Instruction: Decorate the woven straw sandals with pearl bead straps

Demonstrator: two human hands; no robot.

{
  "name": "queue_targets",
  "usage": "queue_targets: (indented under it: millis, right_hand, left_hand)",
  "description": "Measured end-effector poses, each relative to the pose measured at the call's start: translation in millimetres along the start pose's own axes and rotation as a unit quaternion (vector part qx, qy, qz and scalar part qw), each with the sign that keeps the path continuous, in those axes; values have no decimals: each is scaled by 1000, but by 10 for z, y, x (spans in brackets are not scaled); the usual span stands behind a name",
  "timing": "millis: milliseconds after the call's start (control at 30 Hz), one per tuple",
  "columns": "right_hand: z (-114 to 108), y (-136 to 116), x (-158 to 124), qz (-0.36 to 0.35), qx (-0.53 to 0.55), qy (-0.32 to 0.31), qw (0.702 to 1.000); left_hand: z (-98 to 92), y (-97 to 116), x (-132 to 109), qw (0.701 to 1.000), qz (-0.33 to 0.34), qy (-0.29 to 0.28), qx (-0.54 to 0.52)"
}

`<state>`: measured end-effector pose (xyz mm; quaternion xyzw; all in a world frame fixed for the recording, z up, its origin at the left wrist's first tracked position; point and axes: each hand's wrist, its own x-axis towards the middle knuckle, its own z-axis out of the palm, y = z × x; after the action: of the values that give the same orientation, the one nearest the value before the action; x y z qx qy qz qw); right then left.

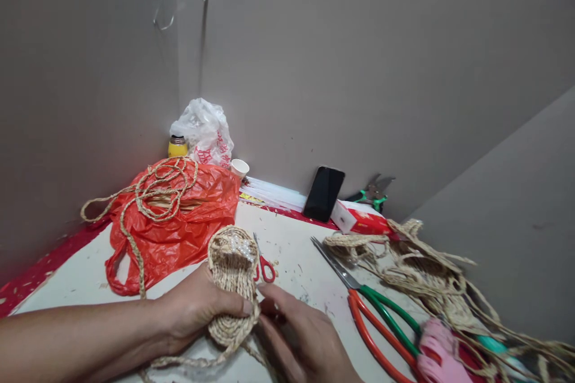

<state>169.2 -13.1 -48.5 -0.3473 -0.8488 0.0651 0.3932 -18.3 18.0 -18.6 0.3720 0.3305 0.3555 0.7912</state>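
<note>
A small woven straw slipper with pearl-like beads on its upper stands in the middle, its sole facing up toward me. My left hand grips it from the left, thumb pressed across the sole. At its right edge my right hand has its fingers bent together; what lies between the fingertips is hidden. A braided straw cord runs round the sole's lower edge and off to the left beneath my left forearm. Just behind the slipper lie small red-handled scissors, partly covered.
On the left a red plastic bag bears a coil of straw braid. Large shears with red and green handles lie right, near more straw pieces and a pink object. A phone leans at the back, by pruners.
</note>
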Motion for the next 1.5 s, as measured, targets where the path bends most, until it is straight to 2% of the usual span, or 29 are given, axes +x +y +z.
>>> queue_targets:
  millis: [133, 233, 367, 500, 667, 833, 967, 1033, 1100, 1233, 1500]
  right_hand:
    - [-16, 52, -1, -82, -54, -44, 994]
    - [-15, 82, -3, -99, -90, -22, 991]
    - [-39, 109, -30, -98, -82, -16, 992]
    - [-109, 109, -36, -69, -60, -20, 996]
    - [-130, 24, 84, 27, 88, 60, 994]
    - [-82, -70, 156, 154, 219, 61, 962]
    - [-56, -91, 122, 265, 292, 40, 918]
    - [-45, -93, 106, 292, 315, 32, 903]
    - [-34, -99, 98, 293, 320, 24, 901]
    - [-13, -124, 94, 259, 294, 12, 920]
    - [-11, -169, 98, 221, 221, 29, 949]
  left_hand:
    - [-11, -7, 5, 999, 1, 40, 15]
    - [-22, -18, 6, 1000, 0, 24, 9]
    - [-11, -9, 8, 1000, 6, 10, -3]
    - [5, 41, 12, 1000, 19, 4, -18]
    - [-23, 56, 9, 999, 22, 15, -20]
    - [-38, 38, 2, 999, 40, 10, -9]
    - [-9, 61, -7, 997, 68, 28, 39]
    - [7, 70, -15, 994, 82, 29, 73]
    - [21, 77, -26, 987, 101, 27, 122]
    - [50, 89, -49, 967, 146, 33, 205]
    - [96, 93, -51, 963, 157, 25, 218]
